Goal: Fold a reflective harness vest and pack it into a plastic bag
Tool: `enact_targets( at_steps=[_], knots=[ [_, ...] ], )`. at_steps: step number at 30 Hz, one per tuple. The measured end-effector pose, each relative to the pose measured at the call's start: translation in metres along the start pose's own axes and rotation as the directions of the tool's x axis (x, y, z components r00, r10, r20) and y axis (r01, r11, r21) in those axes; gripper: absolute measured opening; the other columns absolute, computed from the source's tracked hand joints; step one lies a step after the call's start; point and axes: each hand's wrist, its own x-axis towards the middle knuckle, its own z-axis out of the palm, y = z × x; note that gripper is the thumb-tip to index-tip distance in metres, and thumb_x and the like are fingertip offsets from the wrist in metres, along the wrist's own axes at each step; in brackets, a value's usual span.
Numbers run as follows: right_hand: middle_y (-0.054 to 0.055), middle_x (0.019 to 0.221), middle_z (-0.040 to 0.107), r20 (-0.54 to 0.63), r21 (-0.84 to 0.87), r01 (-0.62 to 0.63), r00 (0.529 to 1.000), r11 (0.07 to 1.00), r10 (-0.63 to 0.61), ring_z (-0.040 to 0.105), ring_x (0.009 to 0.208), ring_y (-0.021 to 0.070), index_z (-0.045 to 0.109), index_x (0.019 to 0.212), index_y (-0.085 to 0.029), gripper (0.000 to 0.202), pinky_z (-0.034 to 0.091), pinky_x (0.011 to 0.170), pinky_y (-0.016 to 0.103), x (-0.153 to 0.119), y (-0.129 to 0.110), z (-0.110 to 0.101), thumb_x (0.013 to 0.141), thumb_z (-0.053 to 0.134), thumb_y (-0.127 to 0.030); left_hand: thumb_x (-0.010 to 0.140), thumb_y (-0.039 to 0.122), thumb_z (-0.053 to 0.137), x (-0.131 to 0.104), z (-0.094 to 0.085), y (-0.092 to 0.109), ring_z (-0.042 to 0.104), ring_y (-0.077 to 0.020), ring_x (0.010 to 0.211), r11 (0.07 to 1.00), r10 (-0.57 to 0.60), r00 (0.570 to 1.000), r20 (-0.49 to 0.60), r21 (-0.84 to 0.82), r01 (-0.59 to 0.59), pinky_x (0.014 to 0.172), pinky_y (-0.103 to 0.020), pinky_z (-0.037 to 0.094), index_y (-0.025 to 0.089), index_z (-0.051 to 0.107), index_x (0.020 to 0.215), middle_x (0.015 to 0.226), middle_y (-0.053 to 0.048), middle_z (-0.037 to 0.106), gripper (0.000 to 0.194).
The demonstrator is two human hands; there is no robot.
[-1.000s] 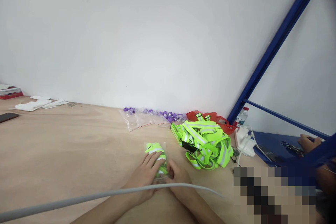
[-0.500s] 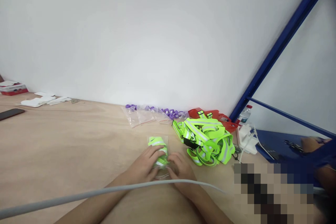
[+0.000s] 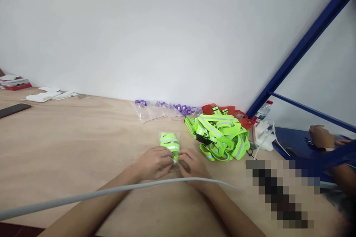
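A clear plastic bag with a folded neon green and silver reflective strap (image 3: 170,143) inside lies on the wooden table (image 3: 83,133). My left hand (image 3: 156,163) pinches the bag's near edge from the left. My right hand (image 3: 193,163) grips the same edge from the right, its fingers curled close to the left ones. Just right of the bag, beyond my right hand, is a tangled pile of the same green straps (image 3: 222,135) with a black buckle.
Behind lie clear bags (image 3: 151,113), purple rolls (image 3: 183,109) and a red bag (image 3: 240,116). A white cable (image 3: 111,191) crosses before my forearms. Left are a phone (image 3: 15,109) and white papers (image 3: 41,96). Another person's hand (image 3: 321,137) shows right, beyond a blue frame (image 3: 300,50).
My left hand has drawn back from on top of the strap to the bag's near edge, so more of the strap shows. The view has tilted slightly down.
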Motion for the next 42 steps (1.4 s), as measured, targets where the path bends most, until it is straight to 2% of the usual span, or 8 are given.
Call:
enact_targets(
  at_steps=[6, 12, 16, 21, 25, 30, 37, 42],
  knots=[
    [0.012, 0.125, 0.064, 0.247, 0.036, 0.021, 0.969, 0.999, -0.029, 0.061, 0.115, 0.0263, 0.063, 0.103, -0.020, 0.031, 0.052, 0.096, 0.040, 0.000, 0.004, -0.009, 0.078, 0.079, -0.028, 0.093, 0.019, 0.059, -0.002, -0.002, -0.004, 0.061, -0.0233, 0.104, 0.999, -0.005, 0.996, 0.087, -0.038, 0.009, 0.094, -0.035, 0.047, 0.022, 0.072, 0.091, 0.106, -0.007, 0.070, 0.013],
    [0.008, 0.125, 0.064, 0.258, 0.017, 0.067, 0.964, 0.998, -0.069, 0.060, 0.117, 0.0239, 0.069, 0.104, -0.025, 0.026, 0.051, 0.097, 0.040, 0.000, 0.004, -0.010, 0.082, 0.066, -0.011, 0.100, 0.022, 0.052, -0.001, -0.007, 0.000, 0.060, -0.0231, 0.107, 0.989, 0.002, 0.988, 0.157, -0.145, 0.021, 0.096, -0.035, 0.047, 0.021, 0.072, 0.090, 0.106, -0.008, 0.070, 0.022],
    [0.008, 0.119, 0.065, 0.189, 0.010, 0.158, 0.969, 0.987, -0.157, 0.059, 0.119, 0.0244, 0.073, 0.097, -0.025, 0.016, 0.051, 0.100, 0.040, -0.001, 0.004, -0.006, 0.087, 0.066, -0.015, 0.103, 0.027, 0.046, -0.001, -0.013, 0.003, 0.061, -0.0229, 0.102, 0.968, -0.020, 0.986, 0.167, -0.243, 0.061, 0.093, -0.034, 0.048, 0.019, 0.069, 0.099, 0.099, -0.009, 0.071, 0.025],
    [0.013, 0.126, 0.066, 0.166, -0.147, 0.265, 0.956, 0.953, -0.240, 0.059, 0.123, 0.0281, 0.071, 0.115, -0.024, 0.023, 0.051, 0.102, 0.044, -0.002, 0.005, 0.004, 0.094, 0.064, -0.027, 0.104, 0.027, 0.043, -0.004, -0.012, 0.003, 0.059, -0.0184, 0.083, 0.948, -0.120, 0.981, 0.151, -0.276, 0.158, 0.076, -0.028, 0.047, 0.018, 0.061, 0.086, 0.087, -0.005, 0.063, 0.027],
    [0.015, 0.133, 0.064, 0.207, -0.210, 0.304, 0.943, 0.929, -0.262, 0.055, 0.129, 0.0290, 0.068, 0.120, -0.019, 0.033, 0.049, 0.106, 0.046, -0.004, 0.002, 0.006, 0.091, 0.053, -0.014, 0.101, 0.026, 0.045, -0.007, -0.010, 0.000, 0.056, -0.0170, 0.080, 0.941, -0.120, 0.986, 0.120, -0.303, 0.151, 0.073, -0.027, 0.046, 0.019, 0.055, 0.082, 0.085, -0.003, 0.060, 0.023],
    [0.018, 0.141, 0.059, 0.164, -0.252, 0.235, 0.966, 0.939, -0.198, 0.051, 0.135, 0.0315, 0.059, 0.132, -0.015, 0.049, 0.048, 0.106, 0.049, -0.005, -0.002, 0.001, 0.085, 0.051, -0.008, 0.101, 0.028, 0.045, -0.009, -0.007, -0.002, 0.060, -0.0168, 0.083, 0.904, -0.261, 0.965, -0.003, -0.351, 0.243, 0.076, -0.027, 0.048, 0.019, 0.057, 0.094, 0.090, -0.004, 0.064, 0.017],
    [0.015, 0.137, 0.063, 0.001, -0.194, 0.168, 0.985, 0.966, -0.171, 0.057, 0.130, 0.0278, 0.058, 0.133, -0.020, 0.042, 0.052, 0.104, 0.045, -0.004, 0.001, 0.001, 0.091, 0.057, -0.018, 0.101, 0.032, 0.051, -0.008, -0.006, 0.002, 0.063, -0.0150, 0.078, 0.829, -0.430, 0.869, -0.244, -0.487, 0.274, 0.073, -0.026, 0.050, 0.017, 0.062, 0.095, 0.087, -0.004, 0.068, 0.020],
    [0.011, 0.123, 0.071, -0.115, -0.110, 0.157, 0.979, 0.981, -0.170, 0.065, 0.120, 0.0251, 0.062, 0.128, -0.024, 0.034, 0.055, 0.101, 0.043, -0.004, -0.004, 0.001, 0.094, 0.059, -0.019, 0.099, 0.034, 0.057, -0.006, -0.004, 0.007, 0.061, -0.0130, 0.070, 0.737, -0.526, 0.809, -0.262, -0.615, 0.280, 0.062, -0.022, 0.048, 0.016, 0.064, 0.091, 0.081, -0.003, 0.068, 0.021]
  ],
)
